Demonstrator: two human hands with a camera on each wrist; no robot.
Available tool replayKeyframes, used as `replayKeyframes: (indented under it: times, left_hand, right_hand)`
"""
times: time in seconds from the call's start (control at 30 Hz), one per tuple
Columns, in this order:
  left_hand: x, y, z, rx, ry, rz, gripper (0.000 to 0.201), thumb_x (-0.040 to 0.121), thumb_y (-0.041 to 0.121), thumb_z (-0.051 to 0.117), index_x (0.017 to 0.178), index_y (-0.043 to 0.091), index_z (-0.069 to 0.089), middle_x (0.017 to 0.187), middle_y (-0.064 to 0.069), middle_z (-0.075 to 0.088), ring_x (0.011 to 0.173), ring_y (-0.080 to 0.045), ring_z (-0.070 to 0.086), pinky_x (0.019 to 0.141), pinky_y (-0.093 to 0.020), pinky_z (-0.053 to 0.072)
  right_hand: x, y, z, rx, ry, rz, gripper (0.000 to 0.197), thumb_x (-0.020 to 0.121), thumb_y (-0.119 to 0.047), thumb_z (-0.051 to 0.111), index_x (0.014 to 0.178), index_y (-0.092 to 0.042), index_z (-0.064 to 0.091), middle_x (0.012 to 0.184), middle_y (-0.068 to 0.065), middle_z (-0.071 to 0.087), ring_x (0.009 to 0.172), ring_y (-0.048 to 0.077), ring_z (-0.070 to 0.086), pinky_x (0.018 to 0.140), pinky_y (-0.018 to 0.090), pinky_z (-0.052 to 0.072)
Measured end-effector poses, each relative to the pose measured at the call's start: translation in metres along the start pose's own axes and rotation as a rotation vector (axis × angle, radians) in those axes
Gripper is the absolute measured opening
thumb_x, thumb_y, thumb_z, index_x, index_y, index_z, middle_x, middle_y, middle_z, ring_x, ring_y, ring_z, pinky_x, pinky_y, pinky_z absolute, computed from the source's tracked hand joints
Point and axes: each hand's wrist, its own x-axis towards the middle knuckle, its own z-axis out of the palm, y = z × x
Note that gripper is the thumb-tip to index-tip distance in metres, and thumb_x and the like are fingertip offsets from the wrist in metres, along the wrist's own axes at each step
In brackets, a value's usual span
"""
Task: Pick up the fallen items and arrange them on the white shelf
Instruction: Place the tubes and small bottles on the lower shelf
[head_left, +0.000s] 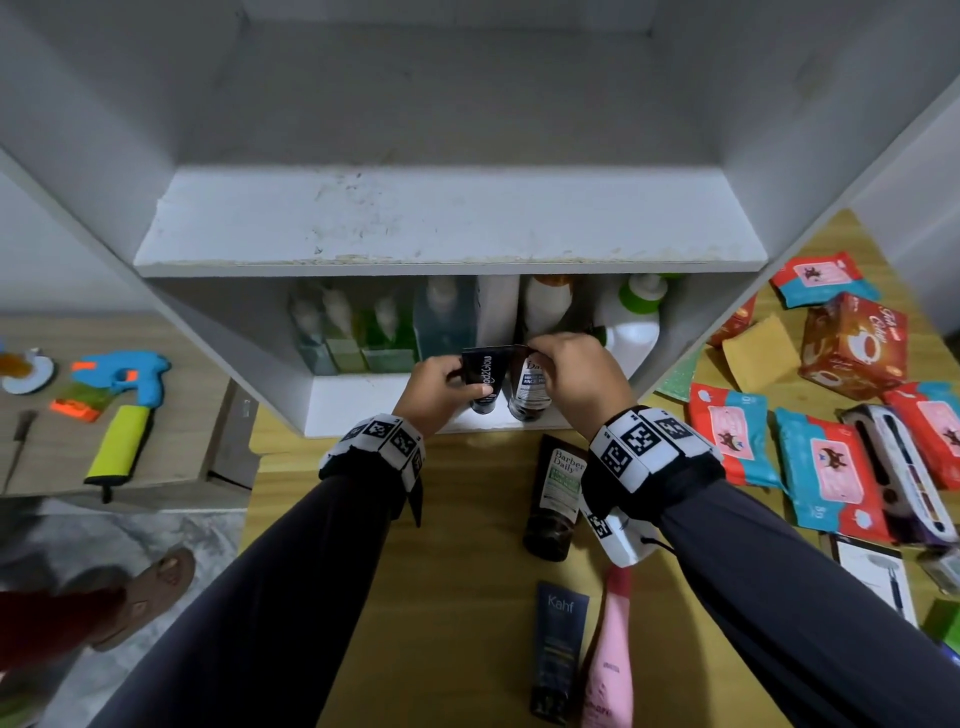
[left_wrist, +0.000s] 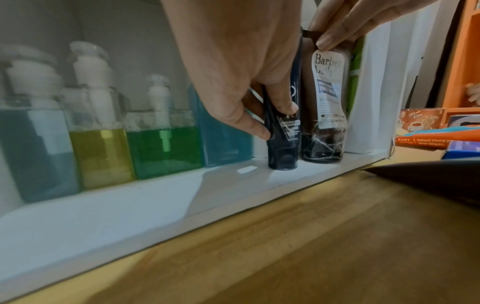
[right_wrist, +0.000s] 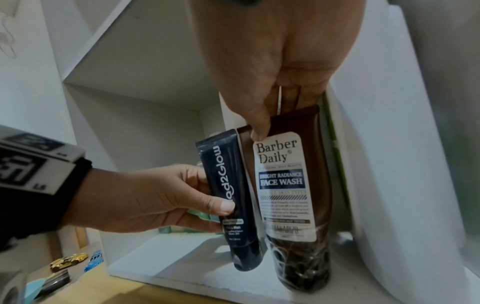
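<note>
My left hand (head_left: 441, 382) grips a dark navy tube (head_left: 484, 382) (left_wrist: 283, 127) (right_wrist: 228, 201), which stands cap-down on the lower board of the white shelf (head_left: 363, 400). Right beside it stands a brown Barber Daily face wash tube (head_left: 530, 387) (left_wrist: 324, 107) (right_wrist: 288, 193), also cap-down. My right hand (head_left: 566, 369) pinches its top crimp from above. The two tubes touch side by side. Another Barber Daily tube (head_left: 555, 499), a dark Kahf tube (head_left: 558, 649) and a pink bottle (head_left: 613, 649) lie on the wooden floor (head_left: 457, 545).
Soap pump bottles (left_wrist: 103, 131) and a white jug (head_left: 631, 322) fill the back of the lower shelf. Wipe packs (head_left: 826, 467), a brown box (head_left: 852, 345) and other packages lie at the right. A toy water gun (head_left: 124, 379) lies on a low board at the left.
</note>
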Motion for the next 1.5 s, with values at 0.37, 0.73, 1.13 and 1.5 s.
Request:
replayKeyframes:
  times: [0.37, 0.73, 1.13, 1.5]
  left_hand:
    - [-0.006, 0.006, 0.003, 0.106, 0.043, -0.01, 0.035, 0.081, 0.01, 0.071, 0.115, 0.005, 0.062, 0.113, -0.01, 0.068, 0.106, -0.02, 0.061, 0.091, -0.029, 0.046]
    - [-0.026, 0.025, -0.003, 0.284, 0.159, -0.007, 0.057, 0.079, 0.017, 0.074, 0.129, 0.004, 0.051, 0.132, -0.012, 0.054, 0.118, -0.026, 0.054, 0.1, -0.029, 0.041]
    - [-0.135, -0.015, 0.06, 0.114, 0.122, -0.174, 0.021, 0.084, 0.017, 0.067, 0.097, 0.011, 0.052, 0.081, -0.002, 0.052, 0.077, -0.018, 0.051, 0.07, -0.025, 0.043]
    - [-0.206, -0.04, 0.132, 0.248, -0.069, -0.246, 0.049, 0.069, 0.025, 0.082, 0.104, 0.009, 0.052, 0.107, -0.01, 0.063, 0.097, -0.026, 0.06, 0.086, -0.04, 0.052]
  right_hand:
    - [-0.003, -0.003, 0.003, -0.012, 0.051, -0.021, 0.025, 0.089, -0.004, 0.048, 0.107, -0.007, 0.065, 0.103, 0.016, 0.066, 0.098, 0.032, 0.058, 0.082, 0.038, 0.049]
    - [-0.024, 0.002, -0.005, 0.047, 0.186, -0.038, 0.03, 0.088, -0.008, 0.054, 0.118, -0.01, 0.06, 0.112, 0.011, 0.065, 0.105, 0.026, 0.059, 0.09, 0.034, 0.048]
    - [-0.091, 0.054, 0.034, 0.267, -0.047, 0.266, 0.026, 0.085, -0.028, 0.065, 0.087, -0.007, 0.049, 0.09, 0.018, 0.062, 0.085, 0.031, 0.056, 0.068, 0.029, 0.036]
    - [-0.099, 0.051, 0.073, 0.517, -0.127, 0.536, 0.095, 0.044, -0.047, 0.087, 0.116, -0.017, 0.032, 0.118, 0.014, 0.052, 0.101, 0.031, 0.058, 0.085, 0.044, 0.053]
